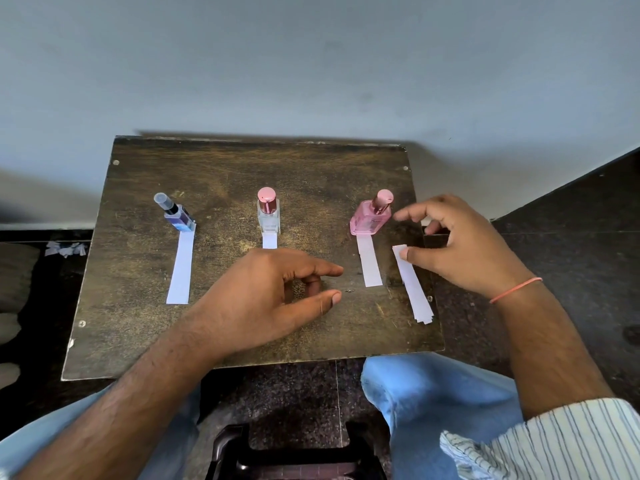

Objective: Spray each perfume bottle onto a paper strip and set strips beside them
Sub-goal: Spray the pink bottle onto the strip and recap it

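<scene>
The wooden board (214, 174) is showing a dark, worn, matt grain. The bottles (366, 221) are looking like glossy clear glass, two wearing shiny pink metallic caps (266, 195), while the paper strips (180, 268) are lying smooth and matt.

Dark wooden board (214, 168), paper scraps (65, 249) on floor, grey wall (311, 64)

3 perfume bottles stand in a row on 1 table (138, 327): a blue bottle (180, 218), a clear bottle (268, 218) w/ pink cap, and a pink bottle (369, 220). 3 single paper strips lie in front of them, 1 per bottle: left strip (180, 271), middle strip (269, 241) (mostly hidden), right strip (370, 263). Also 1 small strip stack (414, 289) (sheet count can't be told) and 2 hands: left hand (266, 296), right hand (460, 244).
</scene>
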Available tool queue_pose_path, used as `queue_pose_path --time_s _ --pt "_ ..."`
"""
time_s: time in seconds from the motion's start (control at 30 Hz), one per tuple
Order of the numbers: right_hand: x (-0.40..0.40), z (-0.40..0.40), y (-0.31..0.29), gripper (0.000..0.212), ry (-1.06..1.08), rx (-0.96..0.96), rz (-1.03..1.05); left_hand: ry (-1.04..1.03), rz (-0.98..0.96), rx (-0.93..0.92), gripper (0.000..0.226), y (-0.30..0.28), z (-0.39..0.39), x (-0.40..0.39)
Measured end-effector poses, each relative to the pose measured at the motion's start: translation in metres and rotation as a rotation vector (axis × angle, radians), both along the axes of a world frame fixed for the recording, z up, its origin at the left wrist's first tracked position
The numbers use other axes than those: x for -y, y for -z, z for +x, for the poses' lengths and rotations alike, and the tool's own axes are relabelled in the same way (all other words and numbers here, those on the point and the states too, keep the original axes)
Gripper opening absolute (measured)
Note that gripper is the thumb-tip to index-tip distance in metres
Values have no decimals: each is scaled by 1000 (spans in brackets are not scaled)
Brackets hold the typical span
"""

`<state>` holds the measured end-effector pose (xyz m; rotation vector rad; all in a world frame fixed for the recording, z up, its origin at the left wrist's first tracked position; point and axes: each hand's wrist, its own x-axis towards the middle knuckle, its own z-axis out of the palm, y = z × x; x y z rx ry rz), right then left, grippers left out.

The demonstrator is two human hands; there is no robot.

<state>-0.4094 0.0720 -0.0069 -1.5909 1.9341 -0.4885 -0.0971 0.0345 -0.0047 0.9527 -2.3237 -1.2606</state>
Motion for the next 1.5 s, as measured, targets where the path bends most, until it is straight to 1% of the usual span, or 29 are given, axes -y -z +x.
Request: queue_pose_path --time_s 0.1,0.2,0.4,0.73,0.97,1.5 --pt "-7 -13 -7 55 -97 16 132 -1 0 3 34 -1 -2 -1" --pt "-11 -14 -11 58 -144 -23 229 6 -4 9 34 -1 -6 -3" --pt "-15 -17 -11 61 -147 -76 305 6 -6 13 37 0 -11 -3" --pt "-16 -21 -7 69 -82 -127 264 -9 -2 12 32 0 -13 -5" --pt "-13 -20 -3 69 -80 -151 239 -23 18 8 32 6 -10 -3" --pt "-14 -21 -7 65 -124 -132 177 -23 -16 9 32 6 -10 -2"
